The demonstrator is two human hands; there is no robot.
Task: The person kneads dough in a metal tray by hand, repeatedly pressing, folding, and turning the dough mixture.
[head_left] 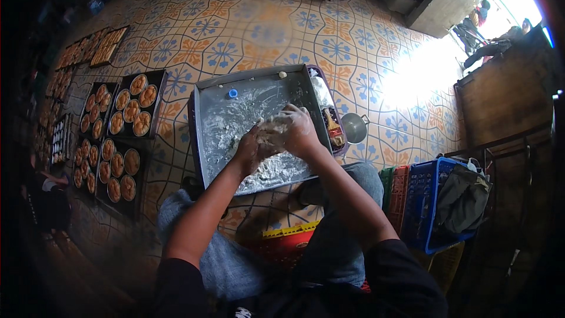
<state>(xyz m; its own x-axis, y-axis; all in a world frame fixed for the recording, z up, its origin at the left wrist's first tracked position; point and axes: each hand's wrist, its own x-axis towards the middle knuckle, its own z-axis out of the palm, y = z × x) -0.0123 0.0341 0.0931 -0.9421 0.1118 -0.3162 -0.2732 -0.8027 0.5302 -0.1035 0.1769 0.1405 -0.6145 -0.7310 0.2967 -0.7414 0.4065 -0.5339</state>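
In front of me a grey metal tray (220, 115) with raised sides is streaked with white flour (273, 172), thickest near its front edge. My left hand (252, 146) and my right hand (299, 132) meet over the middle of it, both dusted with flour. Between them they hold a flour-coated lump of dough (272, 134), partly covered by the fingers and slightly blurred. A small blue cap-like piece (233, 93) lies in the tray's far left part. By the far right corner sits a little pale dough bit (283, 75).
Beside the tray's right edge, a dark container holds a wooden-handled brush (332, 123) and a white bag (320, 91); a metal pot (354, 128) stands next to it. Trays of round golden pastries (132, 108) cover the floor at left. A blue crate (421, 200) stands at right.
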